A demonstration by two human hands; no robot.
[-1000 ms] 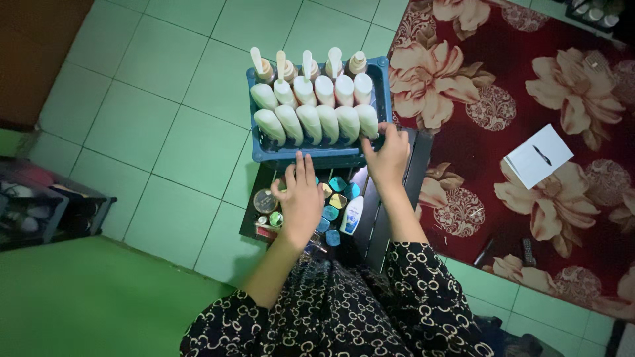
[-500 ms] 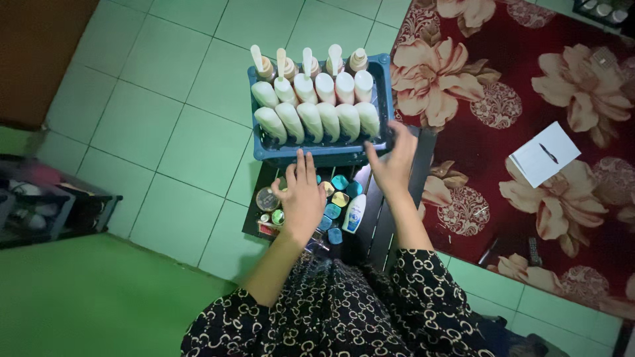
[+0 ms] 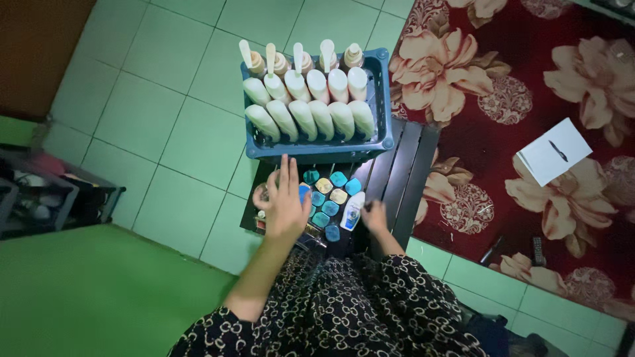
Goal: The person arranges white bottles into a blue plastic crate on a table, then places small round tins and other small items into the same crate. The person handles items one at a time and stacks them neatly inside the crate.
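Note:
A blue plastic basket (image 3: 370, 147) holds several cream tubes (image 3: 311, 118) and pump bottles (image 3: 296, 61) and rests on the far end of a small dark slatted table (image 3: 405, 178). My left hand (image 3: 284, 201) lies flat, fingers spread, over several small coloured jars (image 3: 329, 197) on the table. My right hand (image 3: 374, 216) is low at the near edge of the table, fingers loosely curled, next to a white bottle with a blue label (image 3: 352, 211). It holds nothing that I can see.
Pale green floor tiles (image 3: 165, 112) surround the table. A red flowered rug (image 3: 529, 112) lies to the right, with a white box (image 3: 553, 152) and a remote control (image 3: 538, 250) on it. A dark rack (image 3: 46, 198) stands at the left.
My right hand has let go of the basket's right corner and drawn back to the near side of the table by the white bottle. The left hand stayed over the jars.

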